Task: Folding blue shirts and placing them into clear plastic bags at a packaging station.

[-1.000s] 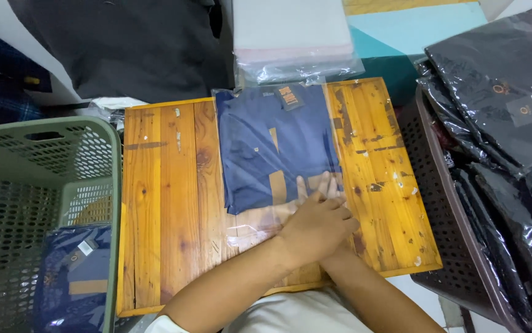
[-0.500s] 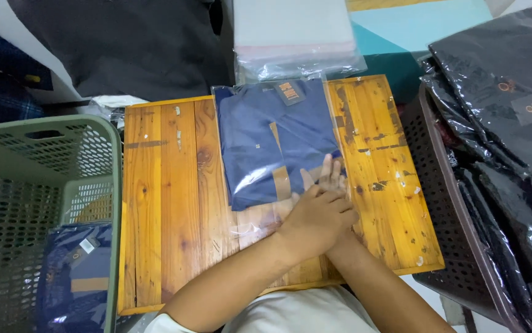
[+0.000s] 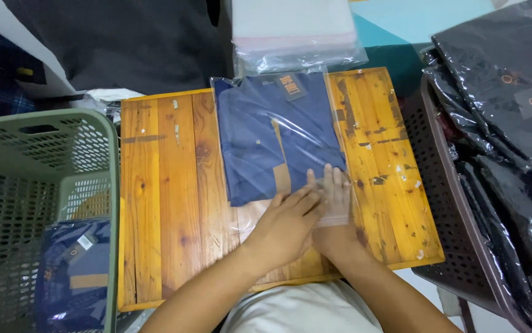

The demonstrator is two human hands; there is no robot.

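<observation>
Where the wooden worktop [image 3: 173, 203] carries the navy folded shirt in its clear bag [image 3: 278, 139], I see the bag has slid a little further from me than a moment ago, so its empty open end now lies under my hands. Green basket [image 3: 44, 185] left, brown crate [image 3: 445, 203] right. Left hand [image 3: 287, 225] overlaps right hand [image 3: 338, 213], both flat, pressing the flap, neither grip closed.
</observation>
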